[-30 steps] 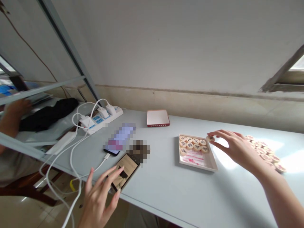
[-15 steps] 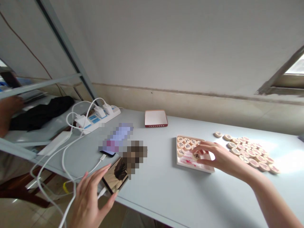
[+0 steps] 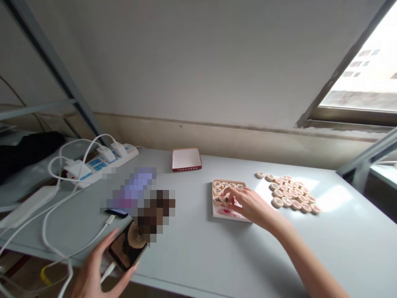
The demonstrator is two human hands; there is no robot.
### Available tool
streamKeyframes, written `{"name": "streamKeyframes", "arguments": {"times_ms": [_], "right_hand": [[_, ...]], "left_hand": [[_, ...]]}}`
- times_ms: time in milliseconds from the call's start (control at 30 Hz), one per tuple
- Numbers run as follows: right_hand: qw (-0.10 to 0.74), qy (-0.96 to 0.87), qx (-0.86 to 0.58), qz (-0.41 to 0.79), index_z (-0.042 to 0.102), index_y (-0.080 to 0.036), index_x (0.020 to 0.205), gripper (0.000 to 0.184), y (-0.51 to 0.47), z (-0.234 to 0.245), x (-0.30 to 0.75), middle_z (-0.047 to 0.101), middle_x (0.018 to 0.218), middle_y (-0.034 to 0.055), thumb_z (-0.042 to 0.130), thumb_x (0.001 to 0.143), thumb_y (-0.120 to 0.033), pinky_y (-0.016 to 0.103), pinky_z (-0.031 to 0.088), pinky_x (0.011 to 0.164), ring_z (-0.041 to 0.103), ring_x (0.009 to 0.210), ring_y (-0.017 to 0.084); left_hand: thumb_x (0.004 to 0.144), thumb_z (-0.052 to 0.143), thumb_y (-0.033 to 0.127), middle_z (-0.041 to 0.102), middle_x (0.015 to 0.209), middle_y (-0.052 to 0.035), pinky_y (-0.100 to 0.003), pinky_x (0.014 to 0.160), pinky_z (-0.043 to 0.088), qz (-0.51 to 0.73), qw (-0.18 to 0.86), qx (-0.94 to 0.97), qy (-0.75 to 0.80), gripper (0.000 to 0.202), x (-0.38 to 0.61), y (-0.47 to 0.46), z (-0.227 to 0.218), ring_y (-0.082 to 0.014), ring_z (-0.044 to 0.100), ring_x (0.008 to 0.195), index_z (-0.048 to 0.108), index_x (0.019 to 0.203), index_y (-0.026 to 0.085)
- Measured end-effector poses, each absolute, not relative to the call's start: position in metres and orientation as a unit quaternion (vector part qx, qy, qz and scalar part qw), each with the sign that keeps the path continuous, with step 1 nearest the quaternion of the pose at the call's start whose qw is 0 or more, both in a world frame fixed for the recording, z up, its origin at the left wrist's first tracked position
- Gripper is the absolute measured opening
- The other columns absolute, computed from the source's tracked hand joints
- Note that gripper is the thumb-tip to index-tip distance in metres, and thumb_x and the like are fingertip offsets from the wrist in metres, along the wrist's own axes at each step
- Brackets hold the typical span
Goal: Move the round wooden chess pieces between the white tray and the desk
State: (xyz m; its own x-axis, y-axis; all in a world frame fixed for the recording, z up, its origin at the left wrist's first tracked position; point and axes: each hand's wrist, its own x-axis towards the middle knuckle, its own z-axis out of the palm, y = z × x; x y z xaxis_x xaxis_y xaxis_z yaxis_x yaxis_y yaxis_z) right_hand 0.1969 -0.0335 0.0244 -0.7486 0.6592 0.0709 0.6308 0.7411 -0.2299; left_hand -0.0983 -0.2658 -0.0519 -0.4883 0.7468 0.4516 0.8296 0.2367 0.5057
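Note:
At the lower left, my left hand (image 3: 101, 267) grips a smartphone (image 3: 125, 250) by its edges, thumb on one side and fingers on the other. A white cable runs to the phone, and part of its screen is pixelated. My right hand (image 3: 245, 202) reaches over a shallow white box (image 3: 220, 214) with its fingertips closed around a Chinese chess piece (image 3: 226, 201). That round wooden piece lies in the third row, beside another piece (image 3: 218, 200). Several black-marked pieces line the box's upper rows, partly hidden by my fingers. Right of the box, many loose chess pieces (image 3: 293, 193) lie spread out.
A red-edged box lid (image 3: 186, 159) lies open side up near the wall. A second phone (image 3: 133, 186), pixelated, rests beside a white power strip (image 3: 102, 162) with plugs and tangled cables (image 3: 46, 231). A metal frame post (image 3: 58, 74) stands left; a window (image 3: 366, 78) is at right.
My right hand has lowered the chess piece into the box's third row, next to the piece there. The view has turned rightward. My left hand still holds the phone, whose screen picture has changed.

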Motion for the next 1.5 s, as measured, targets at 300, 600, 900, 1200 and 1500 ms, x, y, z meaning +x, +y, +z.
{"name": "streamKeyframes", "arguments": {"times_ms": [300, 600, 900, 1200, 1500], "right_hand": [[0.092, -0.937, -0.323, 0.093, 0.059, -0.019, 0.071, 0.013, -0.028, 0.026, 0.201, 0.062, 0.070, 0.0015, 0.050, 0.081, -0.023, 0.029, 0.038, 0.070, 0.054, 0.065, 0.014], [0.166, -0.797, -0.563, -0.142, 0.051, -0.020, 0.113, 0.032, 0.013, 0.010, 0.254, 0.037, 0.133, 0.0112, 0.035, 0.086, -0.024, 0.048, 0.031, 0.086, 0.032, 0.118, 0.030], [0.150, -0.792, -0.574, -0.141, 0.063, -0.022, 0.091, 0.031, 0.031, -0.015, 0.270, 0.049, 0.117, 0.0105, 0.036, 0.084, -0.037, 0.063, 0.013, 0.091, 0.037, 0.111, 0.030], [0.153, -0.824, -0.538, -0.088, 0.062, -0.025, 0.090, 0.050, 0.027, -0.015, 0.263, 0.050, 0.109, 0.0094, 0.029, 0.079, -0.061, 0.063, 0.018, 0.087, 0.042, 0.103, 0.031], [0.142, -0.832, -0.532, -0.076, 0.061, -0.025, 0.090, 0.046, 0.023, -0.011, 0.259, 0.052, 0.110, 0.0086, 0.030, 0.080, -0.058, 0.063, 0.016, 0.090, 0.044, 0.104, 0.030]], "left_hand": [[0.077, 0.045, 0.049, 0.054, 0.115, -0.0147, -0.047, 0.079, 0.050, -0.285, 0.112, -0.544, -0.781, 0.058, -0.090, -0.237, -0.039, -0.0315, 0.056, 0.100, 0.033, 0.125, 0.020], [0.079, 0.043, 0.049, 0.052, 0.118, -0.0184, -0.052, 0.079, 0.045, -0.238, 0.202, -0.552, -0.773, 0.060, -0.082, -0.221, -0.029, -0.0365, 0.049, 0.107, 0.031, 0.129, 0.018], [0.081, 0.044, 0.039, 0.054, 0.119, -0.0096, -0.050, 0.103, 0.020, -0.225, 0.217, -0.621, -0.719, 0.049, -0.084, -0.215, -0.007, -0.0254, 0.047, 0.113, 0.034, 0.126, 0.022], [0.085, 0.037, 0.037, 0.049, 0.127, -0.0073, -0.055, 0.105, 0.010, -0.171, 0.094, -0.687, -0.700, 0.047, -0.107, -0.195, -0.003, -0.0205, 0.040, 0.120, 0.028, 0.130, 0.025], [0.085, 0.036, 0.041, 0.053, 0.122, -0.0049, -0.058, 0.104, 0.005, -0.179, 0.039, -0.692, -0.698, 0.042, -0.107, -0.178, -0.004, -0.0195, 0.044, 0.116, 0.033, 0.124, 0.027]]}}
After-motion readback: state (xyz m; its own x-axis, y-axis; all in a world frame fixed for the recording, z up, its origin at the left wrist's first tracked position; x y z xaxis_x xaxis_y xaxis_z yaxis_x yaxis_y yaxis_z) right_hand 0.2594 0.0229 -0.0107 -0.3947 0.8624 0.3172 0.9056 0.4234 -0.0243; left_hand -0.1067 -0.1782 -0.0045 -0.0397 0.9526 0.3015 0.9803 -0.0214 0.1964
